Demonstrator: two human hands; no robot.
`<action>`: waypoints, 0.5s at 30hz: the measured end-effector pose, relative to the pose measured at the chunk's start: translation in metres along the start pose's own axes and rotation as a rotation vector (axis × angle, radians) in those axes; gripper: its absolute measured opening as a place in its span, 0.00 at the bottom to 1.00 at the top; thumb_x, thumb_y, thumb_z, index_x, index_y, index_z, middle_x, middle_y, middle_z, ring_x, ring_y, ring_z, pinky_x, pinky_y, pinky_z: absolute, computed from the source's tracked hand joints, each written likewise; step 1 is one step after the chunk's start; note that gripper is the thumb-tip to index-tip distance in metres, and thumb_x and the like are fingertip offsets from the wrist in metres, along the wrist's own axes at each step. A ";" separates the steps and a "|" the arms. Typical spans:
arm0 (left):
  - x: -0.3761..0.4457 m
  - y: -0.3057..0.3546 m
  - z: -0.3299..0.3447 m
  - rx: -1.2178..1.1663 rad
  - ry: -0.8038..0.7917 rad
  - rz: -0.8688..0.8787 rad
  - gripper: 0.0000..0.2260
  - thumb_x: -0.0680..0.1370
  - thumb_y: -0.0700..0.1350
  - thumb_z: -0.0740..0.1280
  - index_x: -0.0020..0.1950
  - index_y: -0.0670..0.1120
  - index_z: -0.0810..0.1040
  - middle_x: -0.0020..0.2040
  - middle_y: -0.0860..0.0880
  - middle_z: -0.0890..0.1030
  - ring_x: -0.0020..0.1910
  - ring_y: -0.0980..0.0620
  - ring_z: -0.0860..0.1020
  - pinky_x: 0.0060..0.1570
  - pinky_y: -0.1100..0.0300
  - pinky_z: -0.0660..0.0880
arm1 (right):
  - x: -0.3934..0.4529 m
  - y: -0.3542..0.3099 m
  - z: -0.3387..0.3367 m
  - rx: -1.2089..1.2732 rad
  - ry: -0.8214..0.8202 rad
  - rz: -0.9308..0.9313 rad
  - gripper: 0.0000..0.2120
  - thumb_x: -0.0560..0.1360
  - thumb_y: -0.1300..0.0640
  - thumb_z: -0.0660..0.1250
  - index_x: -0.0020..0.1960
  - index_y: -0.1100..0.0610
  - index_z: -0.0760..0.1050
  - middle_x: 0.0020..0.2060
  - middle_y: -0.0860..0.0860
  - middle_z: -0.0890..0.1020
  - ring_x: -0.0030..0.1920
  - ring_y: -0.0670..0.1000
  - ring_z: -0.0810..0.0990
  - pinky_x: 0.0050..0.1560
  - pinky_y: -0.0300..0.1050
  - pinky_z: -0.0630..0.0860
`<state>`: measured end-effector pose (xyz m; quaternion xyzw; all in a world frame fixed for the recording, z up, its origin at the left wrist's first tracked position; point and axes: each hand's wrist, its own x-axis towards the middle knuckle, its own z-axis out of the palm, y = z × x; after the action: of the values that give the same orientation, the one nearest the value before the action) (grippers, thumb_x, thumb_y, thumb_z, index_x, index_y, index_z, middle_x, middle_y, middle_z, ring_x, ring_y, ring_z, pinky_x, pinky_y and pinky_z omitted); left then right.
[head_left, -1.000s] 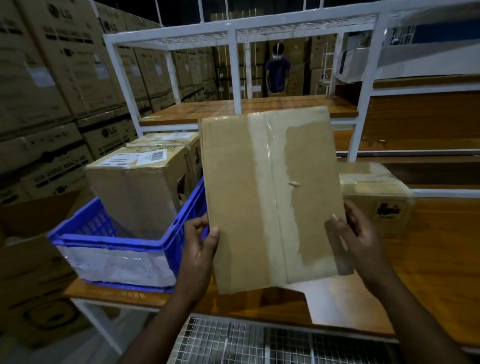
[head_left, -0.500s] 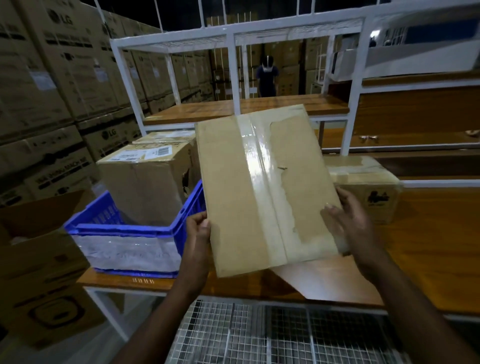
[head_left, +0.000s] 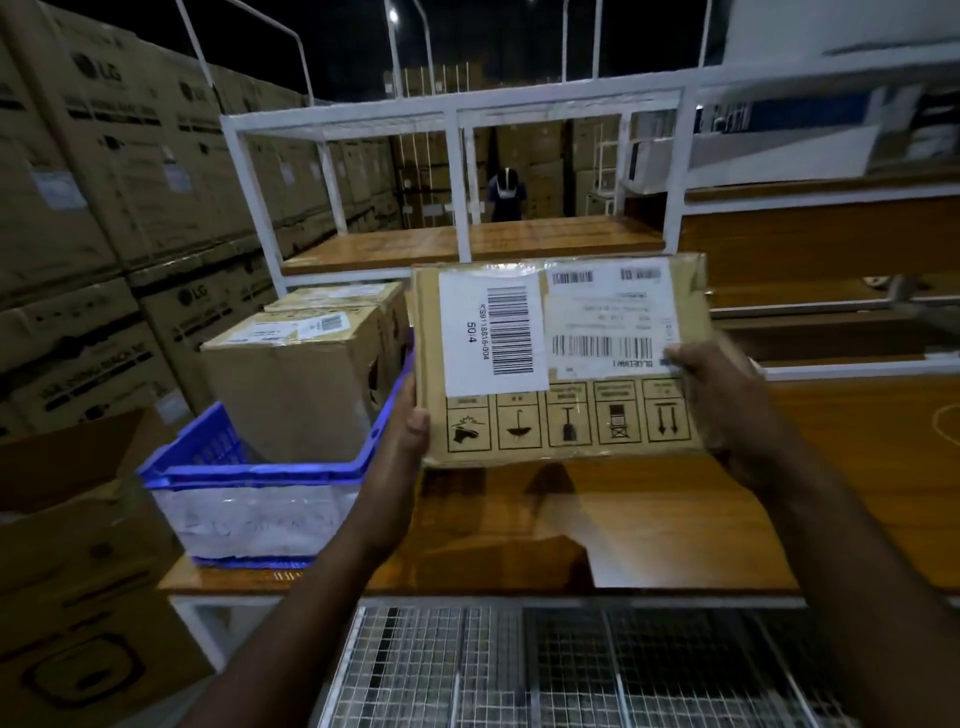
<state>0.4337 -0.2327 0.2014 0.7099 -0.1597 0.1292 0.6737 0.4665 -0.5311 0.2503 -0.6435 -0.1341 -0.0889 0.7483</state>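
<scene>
A flat cardboard parcel (head_left: 566, 415) is held up above the wooden table (head_left: 649, 519), its labelled face toward me with two white barcode labels and a row of printed handling symbols. My left hand (head_left: 413, 421) grips its lower left edge, thumb on the front. My right hand (head_left: 722, 395) grips its right edge, thumb pressed on the shipping label. The parcel is clear of the table surface.
A blue plastic crate (head_left: 249, 478) stands at the table's left end with two labelled cardboard boxes (head_left: 296, 374) in it. Stacked large cartons (head_left: 104, 208) line the left. White-framed wooden shelves (head_left: 467, 244) lie behind; a person (head_left: 506, 195) stands far back. A wire mesh shelf (head_left: 545, 670) lies below.
The parcel has been turned over: the plain taped side faced me before, now the labelled side does. Both hands shifted their hold along its edges and the parcel sits more level.
</scene>
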 end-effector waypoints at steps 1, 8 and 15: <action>0.001 -0.003 0.001 0.005 -0.005 -0.014 0.42 0.75 0.73 0.57 0.78 0.44 0.65 0.70 0.49 0.77 0.69 0.55 0.75 0.66 0.60 0.73 | 0.002 0.000 0.001 0.024 -0.010 -0.002 0.12 0.81 0.57 0.60 0.63 0.46 0.71 0.51 0.48 0.86 0.48 0.50 0.86 0.37 0.44 0.81; 0.013 -0.033 -0.001 -0.051 -0.003 -0.180 0.32 0.76 0.66 0.63 0.76 0.52 0.68 0.68 0.49 0.80 0.66 0.50 0.78 0.64 0.48 0.73 | 0.018 0.024 0.010 -0.029 0.094 0.110 0.22 0.78 0.58 0.67 0.70 0.51 0.66 0.55 0.55 0.82 0.46 0.54 0.86 0.35 0.44 0.81; 0.027 -0.053 -0.003 -0.043 0.042 -0.279 0.31 0.75 0.66 0.63 0.75 0.54 0.69 0.66 0.50 0.81 0.64 0.51 0.79 0.67 0.44 0.73 | 0.037 0.063 0.012 -0.137 0.125 0.150 0.20 0.78 0.56 0.68 0.68 0.49 0.68 0.61 0.54 0.80 0.48 0.53 0.86 0.40 0.47 0.83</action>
<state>0.4801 -0.2289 0.1637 0.7079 -0.0483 0.0457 0.7032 0.5200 -0.5079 0.2042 -0.6947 -0.0323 -0.0814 0.7139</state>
